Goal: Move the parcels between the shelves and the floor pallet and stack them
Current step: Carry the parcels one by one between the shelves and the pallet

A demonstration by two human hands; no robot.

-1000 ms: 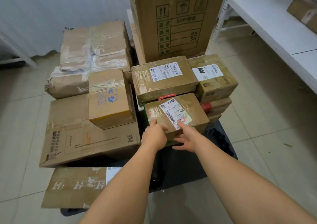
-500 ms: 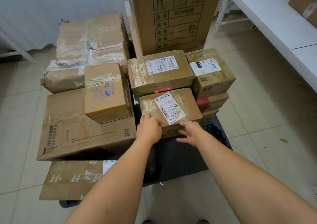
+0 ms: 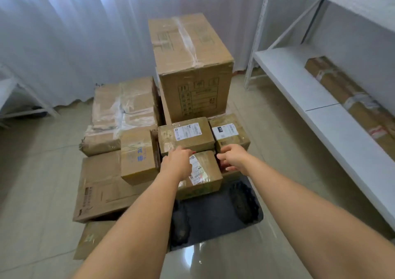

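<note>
A small taped brown parcel (image 3: 205,175) with a white label lies at the front of the stack on the dark floor pallet (image 3: 215,214). My left hand (image 3: 176,163) lies over its top left part, fingers curled toward its far edge. My right hand (image 3: 234,158) curls round its far right corner, fingertips down its right side by a red-marked parcel. Just behind lie two labelled parcels, one (image 3: 188,133) in the middle and one (image 3: 229,134) to the right. A tall carton (image 3: 192,69) stands at the back.
To the left are a medium box (image 3: 139,155) on a large flat carton (image 3: 100,184) and a film-wrapped bundle (image 3: 124,109). A white shelf unit (image 3: 316,107) along the right holds a long wrapped parcel (image 3: 352,107). White curtains hang behind; the floor is tiled.
Both hands have moved from the small parcel's near edge to its far edge and right side. The view has risen and pulled back, showing the tall carton's top.
</note>
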